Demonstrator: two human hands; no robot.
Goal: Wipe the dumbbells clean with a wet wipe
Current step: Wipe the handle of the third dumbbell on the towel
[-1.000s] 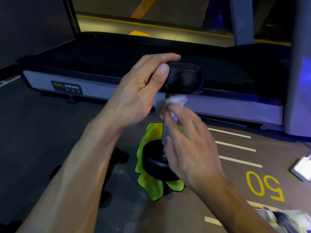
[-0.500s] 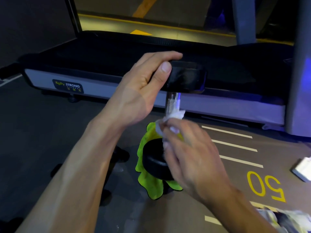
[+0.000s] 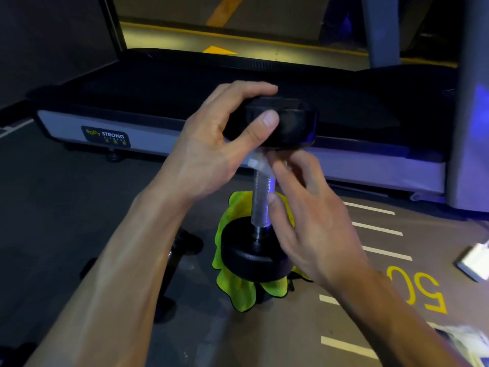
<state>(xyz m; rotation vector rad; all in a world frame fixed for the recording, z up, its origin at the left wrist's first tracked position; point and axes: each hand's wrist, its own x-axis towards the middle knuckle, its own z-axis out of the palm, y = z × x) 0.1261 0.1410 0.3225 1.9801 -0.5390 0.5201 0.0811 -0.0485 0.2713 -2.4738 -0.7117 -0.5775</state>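
A black dumbbell (image 3: 252,256) stands upright, its lower head resting on a yellow-green cloth (image 3: 238,290) on the floor. My left hand (image 3: 211,147) grips the dumbbell's upper head from the left, thumb on its side. My right hand (image 3: 309,215) presses a white wet wipe (image 3: 258,162) against the top of the knurled metal handle (image 3: 260,202), just below the upper head. The fingers cover most of the wipe.
A treadmill (image 3: 238,144) with a grey side rail lies straight ahead. The floor at right carries white lines and a yellow "50" (image 3: 415,290). A white object (image 3: 473,260) lies at far right, crumpled material (image 3: 463,337) at lower right. Dark objects (image 3: 182,245) sit left of the cloth.
My right hand slid the wipe down the handle, then back up to just below the upper head. The left hand kept its grip on the upper head.
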